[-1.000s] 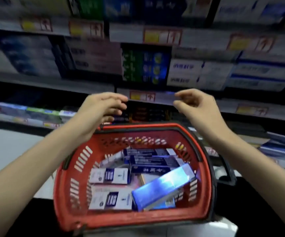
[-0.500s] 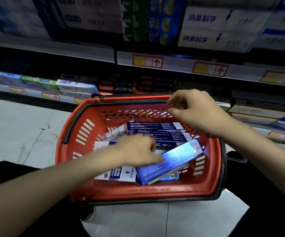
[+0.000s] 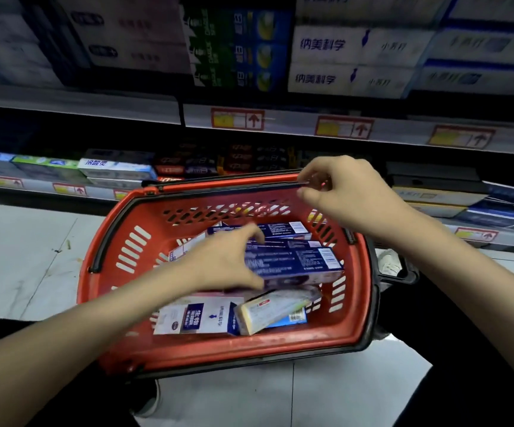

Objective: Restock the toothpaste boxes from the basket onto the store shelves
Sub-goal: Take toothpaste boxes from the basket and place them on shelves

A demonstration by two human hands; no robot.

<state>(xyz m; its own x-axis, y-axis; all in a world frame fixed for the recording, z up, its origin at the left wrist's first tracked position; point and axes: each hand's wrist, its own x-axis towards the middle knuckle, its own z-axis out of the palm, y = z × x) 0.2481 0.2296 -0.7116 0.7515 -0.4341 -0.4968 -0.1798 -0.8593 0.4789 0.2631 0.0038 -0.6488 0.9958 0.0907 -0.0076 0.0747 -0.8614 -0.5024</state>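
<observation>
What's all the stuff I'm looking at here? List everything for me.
basket: one, red, below the shelves.
basket handle: one, black, along the far rim.
dark blue boxes: about three, dark blue, stacked toward the basket's far side.
white box: one, white with blue label, basket's near side.
pale yellow box: one, tilted beside the white box.
shelf boxes: many, white, green, blue, on the shelves.
price tags: several, red and yellow, shelf edges.
floor: grey tiles, left.
left hand: one, grips the nearest dark blue box.
right hand: one, pinches the basket handle.
</observation>
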